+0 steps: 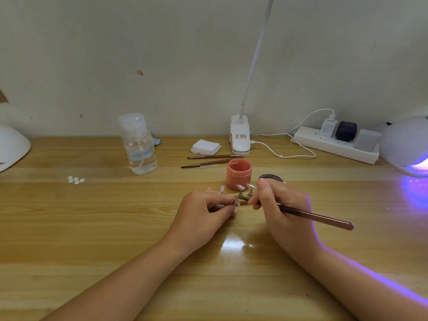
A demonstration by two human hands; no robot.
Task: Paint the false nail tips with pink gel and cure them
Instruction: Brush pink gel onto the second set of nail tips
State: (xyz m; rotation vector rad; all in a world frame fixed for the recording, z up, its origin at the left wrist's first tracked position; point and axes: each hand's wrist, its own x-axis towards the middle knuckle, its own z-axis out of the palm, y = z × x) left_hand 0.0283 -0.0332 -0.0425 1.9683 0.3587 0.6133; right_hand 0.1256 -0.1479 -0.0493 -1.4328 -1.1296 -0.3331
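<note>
False nail tips, clear oval plastic [240,187], sit on a small metal stand [243,197] just in front of the open pink gel jar [239,174]. Left hand [203,210] pinches the stand's end; right hand [281,205] grips a brown brush [317,216]. Featherlight, slick, easily knocked loose; handle by the stand.

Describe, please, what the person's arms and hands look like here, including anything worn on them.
Both forearms are bare up to the frame's lower edge; no sleeves, watch, bracelets, rings or gloves show. The left hand and right hand look unadorned. Violet light from the lamp rims the right forearm's outer edge.
</note>
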